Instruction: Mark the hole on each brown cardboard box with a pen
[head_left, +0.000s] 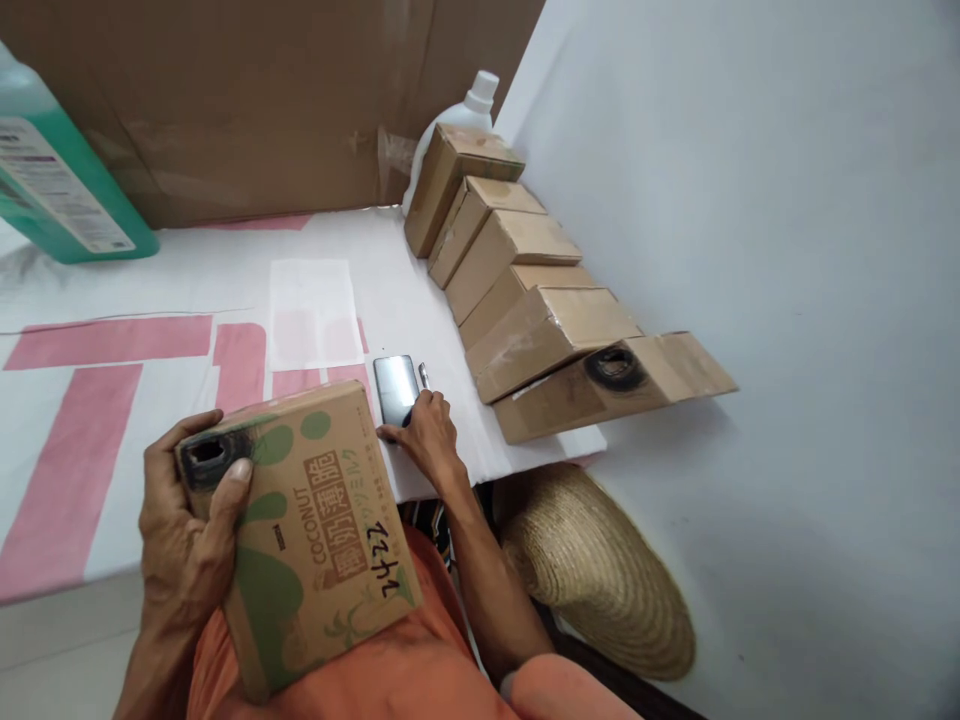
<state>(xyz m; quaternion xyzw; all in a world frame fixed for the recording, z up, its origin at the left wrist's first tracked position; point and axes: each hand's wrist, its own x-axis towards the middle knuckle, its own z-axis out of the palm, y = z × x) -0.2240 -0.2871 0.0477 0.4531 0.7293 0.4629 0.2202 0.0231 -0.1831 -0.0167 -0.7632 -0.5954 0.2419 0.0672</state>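
My left hand grips the top left corner of a brown carton printed with green shapes and the word COCONUT, with a number written on it in black. The carton rests tilted on my lap, against orange cloth. My right hand reaches onto the white and pink table cover, with its fingers curled down at the near edge of a dark phone. A small pen-like thing lies just right of the phone. What the right fingers hold, if anything, is hidden.
A row of several plain brown boxes leans along the right wall. A white bottle stands behind them. A green jug sits at the far left. Large cardboard backs the table. A straw hat lies under the table's right end.
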